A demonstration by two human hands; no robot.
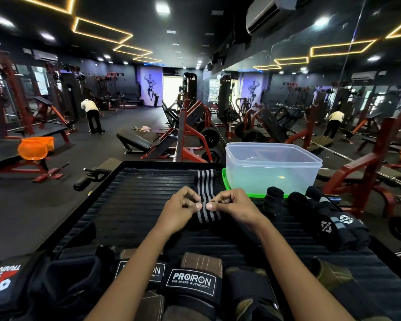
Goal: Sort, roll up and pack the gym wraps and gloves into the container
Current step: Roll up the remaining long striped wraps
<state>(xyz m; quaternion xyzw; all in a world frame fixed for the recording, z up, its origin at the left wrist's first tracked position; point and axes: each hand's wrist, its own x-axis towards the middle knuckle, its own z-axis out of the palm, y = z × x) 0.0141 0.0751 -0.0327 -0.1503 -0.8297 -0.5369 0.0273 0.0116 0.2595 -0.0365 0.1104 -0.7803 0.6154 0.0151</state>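
Beneath both hands lies the black ribbed rubber platform [134,200], the widest thing in reach. Beyond the right hand and a little to its right stands the clear rectangular plastic container [273,167], resting on its bright green lid [227,185]; nothing looks packed in it yet, so the packing seems not to have begun. Nearer the body than both hands, under the forearms, a row of black and brown gym gloves [190,283] with white brand patches lies unsorted. Right of the right hand sits a group of black wraps [333,223] that look already rolled, with one small upright black roll [273,195] just in front of the container.

Between the hands runs the black elastic wrap with grey stripes [206,184], stretched flat away from the body. The left hand [183,212] and right hand [232,205] each pinch its near end between thumb and curled fingers, thumbs almost touching; this looks like the start of a roll. I judge the work under half done: this wrap to roll, gloves to sort, everything to pack.
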